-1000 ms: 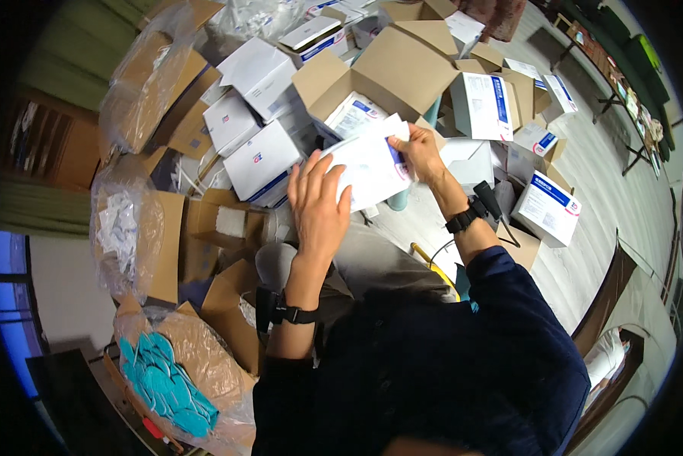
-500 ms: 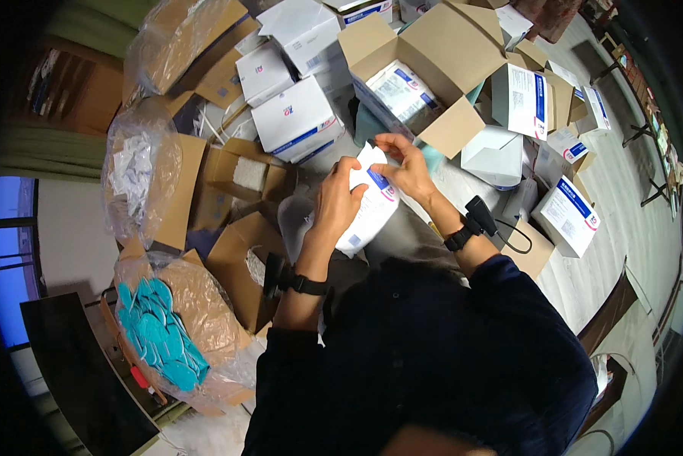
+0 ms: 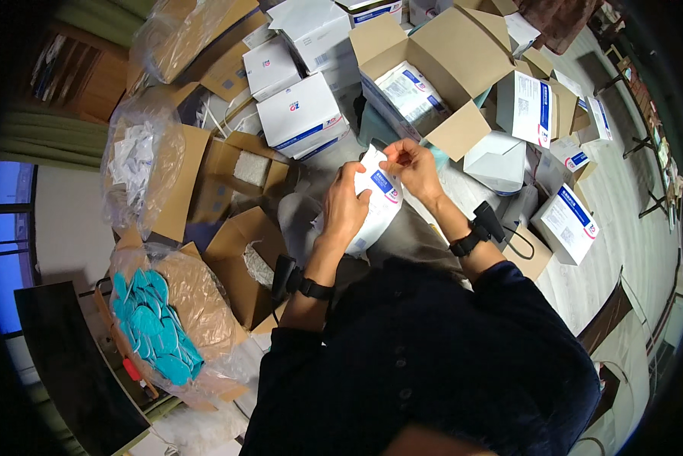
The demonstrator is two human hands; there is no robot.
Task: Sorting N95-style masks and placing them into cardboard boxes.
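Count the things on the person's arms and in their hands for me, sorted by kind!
Black wristbands with a small black device, one on the left wrist and one on the right wrist: 2
White paper packet with blue and red print, held by both hands: 1
Total: 3

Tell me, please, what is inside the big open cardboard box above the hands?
The open box holds at least one white packet with blue print, lying flat. Its flaps and walls hide whatever lies deeper.

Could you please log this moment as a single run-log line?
left hand: holds white pouch | right hand: pinches pouch's top edge | behind: open cardboard box | lower left: bag of teal items
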